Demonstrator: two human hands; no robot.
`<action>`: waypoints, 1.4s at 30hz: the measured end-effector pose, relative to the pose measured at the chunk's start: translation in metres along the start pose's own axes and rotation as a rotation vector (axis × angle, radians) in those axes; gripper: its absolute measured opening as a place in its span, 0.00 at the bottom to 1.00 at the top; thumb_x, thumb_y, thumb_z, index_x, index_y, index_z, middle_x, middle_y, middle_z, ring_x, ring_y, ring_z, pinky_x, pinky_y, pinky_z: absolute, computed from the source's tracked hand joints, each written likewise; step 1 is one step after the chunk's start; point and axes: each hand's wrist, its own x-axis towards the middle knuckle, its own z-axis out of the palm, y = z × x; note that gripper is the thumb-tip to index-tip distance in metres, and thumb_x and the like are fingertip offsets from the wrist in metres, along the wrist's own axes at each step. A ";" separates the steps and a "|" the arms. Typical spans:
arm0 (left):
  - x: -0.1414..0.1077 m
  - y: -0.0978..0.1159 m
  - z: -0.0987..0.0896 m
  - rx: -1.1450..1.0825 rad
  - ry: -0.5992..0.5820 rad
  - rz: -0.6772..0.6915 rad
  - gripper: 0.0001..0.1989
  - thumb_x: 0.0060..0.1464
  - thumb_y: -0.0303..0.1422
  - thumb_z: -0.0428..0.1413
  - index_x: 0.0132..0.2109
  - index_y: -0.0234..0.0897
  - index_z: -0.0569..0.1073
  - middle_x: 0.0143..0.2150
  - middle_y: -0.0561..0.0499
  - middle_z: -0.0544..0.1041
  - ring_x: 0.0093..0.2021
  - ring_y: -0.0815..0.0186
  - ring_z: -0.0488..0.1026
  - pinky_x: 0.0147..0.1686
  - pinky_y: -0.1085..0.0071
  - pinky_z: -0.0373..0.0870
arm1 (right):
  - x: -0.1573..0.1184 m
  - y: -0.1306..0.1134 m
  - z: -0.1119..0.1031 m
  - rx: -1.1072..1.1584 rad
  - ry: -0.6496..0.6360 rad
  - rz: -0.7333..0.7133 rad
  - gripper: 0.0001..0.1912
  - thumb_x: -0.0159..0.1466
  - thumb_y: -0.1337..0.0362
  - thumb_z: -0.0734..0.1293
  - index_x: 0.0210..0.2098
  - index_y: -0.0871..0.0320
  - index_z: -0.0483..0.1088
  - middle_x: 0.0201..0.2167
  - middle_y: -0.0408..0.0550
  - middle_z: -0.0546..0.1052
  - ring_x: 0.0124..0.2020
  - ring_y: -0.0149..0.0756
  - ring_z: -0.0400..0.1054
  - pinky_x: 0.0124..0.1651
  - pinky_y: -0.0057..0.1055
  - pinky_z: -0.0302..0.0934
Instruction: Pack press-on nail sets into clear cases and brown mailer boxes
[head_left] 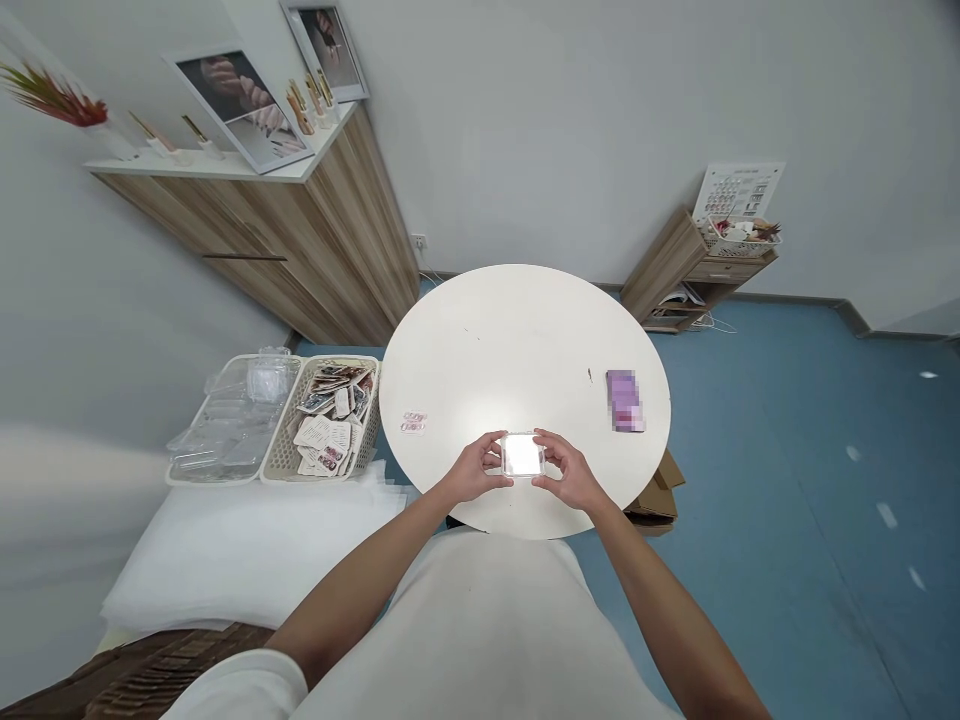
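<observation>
Between my two hands is a small clear plastic box (523, 455) with a bright white face, held near the front of the round white table (517, 330). My left hand (478, 468) grips its left edge with thumb and fingers. On the opposite edge my right hand (568, 470) has the same kind of grip. A small printed clear sheet (413, 422) with pinkish marks lies on the table to the left. Toward the right edge lies a purple packet (625, 400), its surface blurred out.
Left of the table stand a basket of printed cards (281, 455) and a basket of clear plastic cases (225, 430). White sheets (255, 555) are stacked below them. A wooden cabinet (352, 220) and a small shelf (667, 260) stand behind. Cardboard (658, 497) sits under the table's right side.
</observation>
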 end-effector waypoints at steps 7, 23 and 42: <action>-0.002 0.004 0.004 -0.076 -0.049 0.004 0.36 0.34 0.30 0.64 0.53 0.41 0.59 0.39 0.50 0.66 0.36 0.66 0.71 0.37 0.64 0.69 | -0.007 -0.001 0.000 0.015 0.012 -0.025 0.29 0.48 0.61 0.70 0.50 0.49 0.61 0.56 0.52 0.57 0.38 0.33 0.66 0.47 0.41 0.61; -0.003 0.003 0.014 -0.239 -0.033 0.008 0.37 0.37 0.28 0.62 0.55 0.43 0.57 0.41 0.48 0.67 0.38 0.66 0.71 0.37 0.66 0.67 | -0.012 -0.002 0.007 0.006 0.076 -0.061 0.28 0.50 0.60 0.69 0.49 0.51 0.60 0.56 0.54 0.56 0.50 0.39 0.61 0.51 0.39 0.59; 0.001 0.019 0.026 -0.354 -0.022 0.053 0.39 0.37 0.29 0.63 0.56 0.44 0.56 0.44 0.45 0.68 0.40 0.63 0.71 0.40 0.63 0.67 | 0.008 -0.015 0.012 0.024 0.201 -0.169 0.22 0.45 0.60 0.70 0.38 0.55 0.63 0.49 0.55 0.63 0.49 0.42 0.61 0.42 0.35 0.62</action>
